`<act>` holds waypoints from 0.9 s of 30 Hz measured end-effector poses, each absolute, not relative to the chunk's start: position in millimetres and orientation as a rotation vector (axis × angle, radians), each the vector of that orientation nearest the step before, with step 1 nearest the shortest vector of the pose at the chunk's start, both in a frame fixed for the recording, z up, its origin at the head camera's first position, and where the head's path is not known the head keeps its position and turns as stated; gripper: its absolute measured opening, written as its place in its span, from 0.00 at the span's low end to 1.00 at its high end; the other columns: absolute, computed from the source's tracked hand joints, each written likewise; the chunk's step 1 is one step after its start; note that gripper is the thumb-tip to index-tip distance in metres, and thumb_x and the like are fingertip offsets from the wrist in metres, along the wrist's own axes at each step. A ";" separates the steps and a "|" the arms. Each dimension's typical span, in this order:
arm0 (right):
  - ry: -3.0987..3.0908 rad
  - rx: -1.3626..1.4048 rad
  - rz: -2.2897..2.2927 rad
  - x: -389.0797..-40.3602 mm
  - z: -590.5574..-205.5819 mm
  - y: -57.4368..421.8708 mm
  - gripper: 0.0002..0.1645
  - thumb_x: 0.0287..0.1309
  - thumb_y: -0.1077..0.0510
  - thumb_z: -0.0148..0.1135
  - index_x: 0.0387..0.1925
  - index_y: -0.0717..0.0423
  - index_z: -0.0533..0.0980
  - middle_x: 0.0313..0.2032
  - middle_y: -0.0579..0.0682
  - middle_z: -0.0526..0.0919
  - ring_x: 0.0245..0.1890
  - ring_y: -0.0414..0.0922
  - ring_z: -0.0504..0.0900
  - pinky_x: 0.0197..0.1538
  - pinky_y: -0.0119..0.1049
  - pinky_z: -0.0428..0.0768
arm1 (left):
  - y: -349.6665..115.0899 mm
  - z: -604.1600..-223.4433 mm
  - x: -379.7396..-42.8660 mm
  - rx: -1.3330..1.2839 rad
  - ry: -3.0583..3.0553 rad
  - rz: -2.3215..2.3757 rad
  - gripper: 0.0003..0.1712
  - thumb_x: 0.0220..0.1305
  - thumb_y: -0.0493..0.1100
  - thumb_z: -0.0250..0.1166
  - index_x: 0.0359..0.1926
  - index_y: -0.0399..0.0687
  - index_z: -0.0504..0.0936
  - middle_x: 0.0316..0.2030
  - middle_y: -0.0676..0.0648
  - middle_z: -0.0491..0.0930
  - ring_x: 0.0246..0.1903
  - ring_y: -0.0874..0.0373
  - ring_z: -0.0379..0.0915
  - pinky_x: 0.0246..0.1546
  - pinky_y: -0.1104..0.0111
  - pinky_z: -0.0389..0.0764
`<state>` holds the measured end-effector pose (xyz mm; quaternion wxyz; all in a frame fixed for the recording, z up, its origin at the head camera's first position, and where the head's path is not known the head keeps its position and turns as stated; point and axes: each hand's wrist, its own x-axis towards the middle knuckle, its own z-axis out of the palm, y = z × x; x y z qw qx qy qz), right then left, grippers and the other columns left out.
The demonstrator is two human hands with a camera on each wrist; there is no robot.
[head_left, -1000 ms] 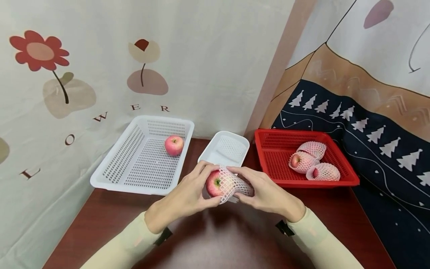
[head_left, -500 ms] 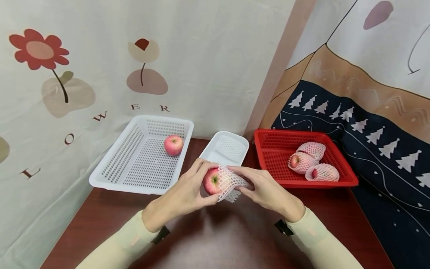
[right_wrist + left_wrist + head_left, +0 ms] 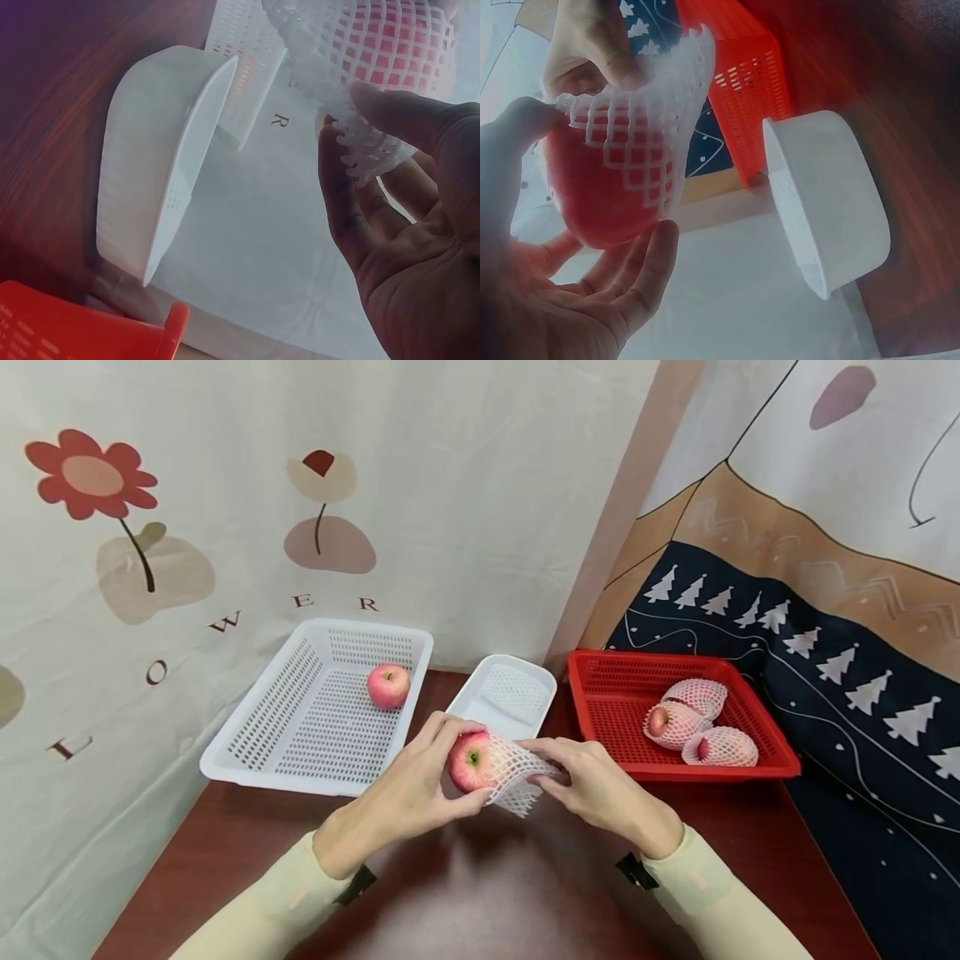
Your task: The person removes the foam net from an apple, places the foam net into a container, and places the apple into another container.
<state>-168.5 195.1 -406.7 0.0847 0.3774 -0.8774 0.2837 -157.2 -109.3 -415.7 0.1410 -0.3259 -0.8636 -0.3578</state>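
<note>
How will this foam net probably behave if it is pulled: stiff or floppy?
The foam net is probably floppy, since its loose end hangs bent beside the right hand. It likely stretches, because its mesh spreads over part of the apple in the left hand. It is perhaps light, being mostly open mesh.

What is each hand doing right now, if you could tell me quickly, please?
Left hand: holding the apple, fingers and thumb curled round it.
Right hand: pinching the loose end of the white mesh sleeve that partly covers the apple.
</note>
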 end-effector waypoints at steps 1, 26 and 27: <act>-2.618 1.123 0.841 -167.7 -406.9 196.0 0.34 0.62 0.67 0.87 0.69 0.55 0.88 0.55 0.52 0.97 0.42 0.38 0.90 0.51 0.37 0.96 | -109.6 -416.4 -157.0 -0.936 -2.498 -1.032 0.43 0.61 0.53 0.88 0.72 0.50 0.79 0.62 0.48 0.80 0.55 0.59 0.83 0.58 0.61 0.92; -2.736 0.995 0.718 -185.8 -393.7 203.0 0.25 0.64 0.65 0.86 0.62 0.54 0.89 0.53 0.53 0.98 0.43 0.43 0.95 0.55 0.47 0.97 | -130.3 -409.9 -157.0 -0.757 -2.490 -1.056 0.42 0.59 0.51 0.86 0.72 0.48 0.81 0.60 0.49 0.82 0.56 0.56 0.84 0.63 0.56 0.89; -2.731 0.994 0.716 -187.4 -393.5 203.6 0.25 0.65 0.65 0.85 0.61 0.54 0.89 0.52 0.53 0.98 0.42 0.42 0.94 0.54 0.47 0.97 | -130.9 -409.7 -156.5 -0.752 -2.493 -1.053 0.42 0.59 0.51 0.86 0.72 0.49 0.81 0.60 0.49 0.81 0.56 0.56 0.84 0.62 0.56 0.89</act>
